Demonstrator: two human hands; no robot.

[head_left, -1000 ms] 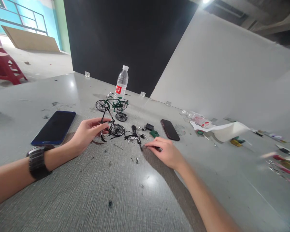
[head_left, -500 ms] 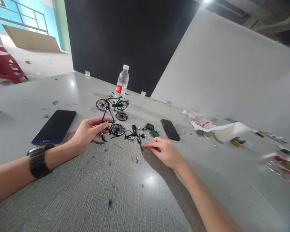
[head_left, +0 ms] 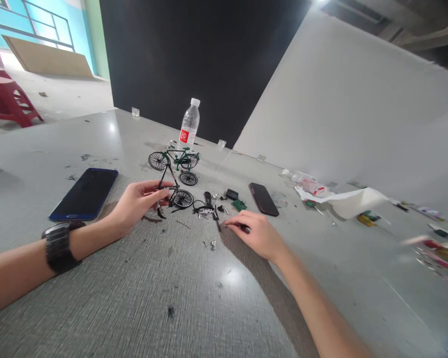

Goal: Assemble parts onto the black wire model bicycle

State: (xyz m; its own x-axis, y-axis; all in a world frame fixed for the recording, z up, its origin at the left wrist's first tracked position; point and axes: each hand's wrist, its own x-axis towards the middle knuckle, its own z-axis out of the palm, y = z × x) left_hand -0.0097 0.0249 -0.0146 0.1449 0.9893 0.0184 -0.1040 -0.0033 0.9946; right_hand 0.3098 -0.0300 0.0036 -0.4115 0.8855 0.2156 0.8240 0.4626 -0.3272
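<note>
In the head view my left hand (head_left: 142,203) is closed on a black model bicycle frame (head_left: 166,175), pinching it between thumb and fingers. One spoked wheel (head_left: 182,199) is fitted to that frame. My right hand (head_left: 257,231) rests low at the table, thumb and fingertips pressed together. Something small and dark shows under its fingers, too hidden to name. Just left of those fingertips lie loose black and silver bicycle parts (head_left: 207,211), with a green piece (head_left: 239,205) behind. A loose wheel (head_left: 188,178) and a green model bicycle (head_left: 177,158) stand farther back.
A water bottle (head_left: 190,124) stands behind the green bicycle. One phone (head_left: 85,195) lies at left, another (head_left: 264,199) at right. Farther right are a second bottle (head_left: 306,183) on its side and crumpled white paper (head_left: 358,203). A dark panel (head_left: 194,54) rises behind the table.
My right hand has shifted very slightly, its fingertips a little farther right from the loose parts. The left hand and the black frame have hardly moved.
</note>
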